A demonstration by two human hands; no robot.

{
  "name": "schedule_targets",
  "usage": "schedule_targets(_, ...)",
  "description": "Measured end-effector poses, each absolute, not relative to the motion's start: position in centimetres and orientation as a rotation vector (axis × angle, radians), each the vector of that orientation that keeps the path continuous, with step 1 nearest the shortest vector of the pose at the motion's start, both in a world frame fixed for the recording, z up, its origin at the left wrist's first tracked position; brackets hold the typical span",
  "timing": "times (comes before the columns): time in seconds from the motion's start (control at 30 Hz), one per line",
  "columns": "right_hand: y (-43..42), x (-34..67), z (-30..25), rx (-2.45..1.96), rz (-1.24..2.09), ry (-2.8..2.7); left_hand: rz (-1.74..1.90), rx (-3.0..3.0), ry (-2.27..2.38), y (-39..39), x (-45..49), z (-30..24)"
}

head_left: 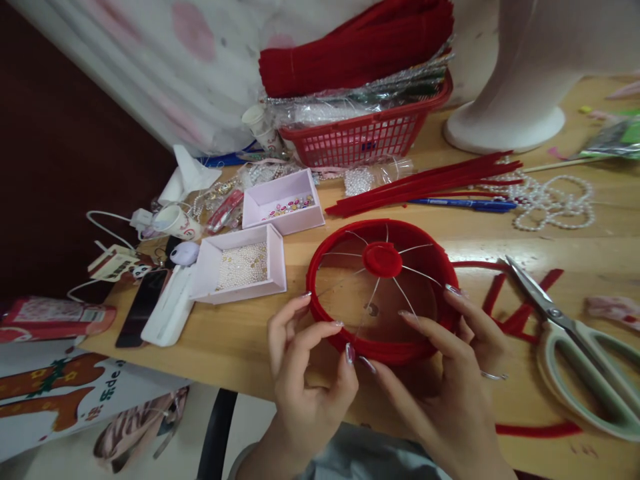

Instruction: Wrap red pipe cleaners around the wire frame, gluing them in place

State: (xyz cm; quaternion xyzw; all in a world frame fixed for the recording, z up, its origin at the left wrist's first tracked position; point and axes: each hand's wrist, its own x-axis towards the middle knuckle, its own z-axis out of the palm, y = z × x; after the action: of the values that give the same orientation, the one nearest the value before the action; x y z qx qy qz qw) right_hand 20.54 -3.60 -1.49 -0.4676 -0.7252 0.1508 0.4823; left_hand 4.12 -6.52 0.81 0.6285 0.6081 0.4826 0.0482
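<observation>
A round red pipe-cleaner frame (325, 267) with thin wire spokes and a red felt hub (382, 259) lies on the wooden table (525, 247). My left hand (305, 380) is at the frame's near rim, thumb and forefinger pinched together on a thin wire I can barely make out. My right hand (450, 373) curls round the frame's near right rim, fingertips on the rim and a spoke.
Large scissors (575, 333) and red pipe-cleaner scraps (510, 313) lie right of the frame. Behind it are red pipe cleaners (425, 183), a blue pen (465, 204), pearl strings (555, 203), a red basket (360, 137), a white stand (505, 120). Two bead boxes (240, 267) sit left.
</observation>
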Motion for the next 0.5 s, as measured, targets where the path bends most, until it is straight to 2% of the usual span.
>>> schedule_targets(0.5, -3.6, 20.6, -1.5, -1.144, 0.361, -1.787, 1.357, 2.035, 1.793, -7.6, 3.8, 0.6)
